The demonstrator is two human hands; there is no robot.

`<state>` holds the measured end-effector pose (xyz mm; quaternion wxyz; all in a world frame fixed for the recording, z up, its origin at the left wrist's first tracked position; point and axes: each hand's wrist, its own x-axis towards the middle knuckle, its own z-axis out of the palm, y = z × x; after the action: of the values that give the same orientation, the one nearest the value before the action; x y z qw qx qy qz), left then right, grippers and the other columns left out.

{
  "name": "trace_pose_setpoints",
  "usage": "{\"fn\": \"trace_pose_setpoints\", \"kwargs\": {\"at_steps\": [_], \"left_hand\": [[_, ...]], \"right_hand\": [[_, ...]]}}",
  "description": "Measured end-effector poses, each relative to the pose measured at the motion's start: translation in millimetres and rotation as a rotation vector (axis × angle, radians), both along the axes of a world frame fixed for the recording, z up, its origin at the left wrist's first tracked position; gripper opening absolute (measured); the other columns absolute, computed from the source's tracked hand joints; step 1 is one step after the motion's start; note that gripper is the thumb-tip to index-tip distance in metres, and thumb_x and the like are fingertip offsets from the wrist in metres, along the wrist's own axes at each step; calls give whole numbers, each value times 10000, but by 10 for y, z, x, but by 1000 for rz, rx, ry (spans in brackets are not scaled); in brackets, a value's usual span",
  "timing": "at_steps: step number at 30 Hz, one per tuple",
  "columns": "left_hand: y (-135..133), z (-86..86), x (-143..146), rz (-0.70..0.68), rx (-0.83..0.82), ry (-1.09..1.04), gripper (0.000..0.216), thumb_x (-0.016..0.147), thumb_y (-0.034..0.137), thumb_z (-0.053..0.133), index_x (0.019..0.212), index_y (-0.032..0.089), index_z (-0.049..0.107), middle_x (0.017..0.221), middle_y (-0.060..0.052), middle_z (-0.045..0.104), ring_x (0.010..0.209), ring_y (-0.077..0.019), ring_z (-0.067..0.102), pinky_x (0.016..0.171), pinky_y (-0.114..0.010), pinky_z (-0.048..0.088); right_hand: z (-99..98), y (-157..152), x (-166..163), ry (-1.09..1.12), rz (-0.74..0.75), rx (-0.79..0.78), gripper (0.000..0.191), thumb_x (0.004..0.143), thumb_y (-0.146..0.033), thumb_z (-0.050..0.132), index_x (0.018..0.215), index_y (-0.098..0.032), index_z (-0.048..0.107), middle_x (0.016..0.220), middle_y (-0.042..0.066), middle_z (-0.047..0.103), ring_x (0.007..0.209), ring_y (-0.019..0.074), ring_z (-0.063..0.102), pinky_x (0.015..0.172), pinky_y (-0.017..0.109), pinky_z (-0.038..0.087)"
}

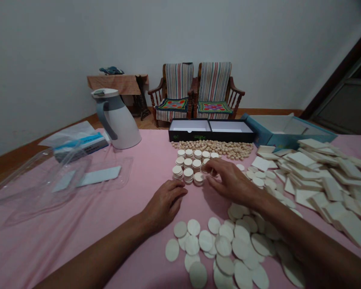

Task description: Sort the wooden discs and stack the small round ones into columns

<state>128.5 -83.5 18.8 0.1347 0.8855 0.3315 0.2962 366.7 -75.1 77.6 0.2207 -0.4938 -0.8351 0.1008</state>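
Observation:
Small stacks of pale round wooden discs (189, 164) stand in rows on the pink tablecloth (129, 216). My right hand (230, 180) reaches in from the right, its fingers curled around a stack at the right end of the rows. My left hand (165, 202) rests on the cloth just in front of the stacks, fingers bent and close together, with nothing visible in them. Loose flat discs (225, 249) lie scattered in front of both hands.
A heap of square wooden tiles (325, 184) fills the right side. Small wooden beads (216, 147) lie before a black open box (210, 130). A blue box (285, 130), a white jug (117, 118) and clear plastic packaging (57, 176) also sit on the table.

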Motion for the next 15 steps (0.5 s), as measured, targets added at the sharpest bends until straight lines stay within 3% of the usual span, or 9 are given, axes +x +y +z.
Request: {"fn": "trace_pose_setpoints", "kwargs": {"at_steps": [5, 9, 15], "left_hand": [[2, 4, -7, -3, -13, 12, 246, 883, 115, 458, 1047, 157, 636, 1142, -127, 602, 1059, -214, 564, 905, -393, 508], [3, 1, -10, -1, -9, 13, 241, 880, 115, 464, 1045, 159, 635, 1143, -124, 598, 1065, -213, 559, 910, -389, 503], [4, 2, -5, 4, -14, 15, 238, 886, 115, 460, 1039, 156, 638, 1142, -122, 597, 1065, -207, 558, 912, -379, 499]], "right_hand": [[52, -133, 265, -328, -73, -230, 185, 727, -71, 515, 864, -168, 594, 885, 71, 613, 767, 178, 549, 612, 265, 318], [-58, -171, 353, -478, -43, -241, 180, 743, -92, 513, 887, -153, 603, 912, 102, 611, 799, 205, 552, 610, 278, 301], [-181, -159, 361, -478, -47, -247, 202, 762, -120, 518, 940, -163, 606, 937, 106, 610, 837, 211, 558, 634, 284, 313]]}}
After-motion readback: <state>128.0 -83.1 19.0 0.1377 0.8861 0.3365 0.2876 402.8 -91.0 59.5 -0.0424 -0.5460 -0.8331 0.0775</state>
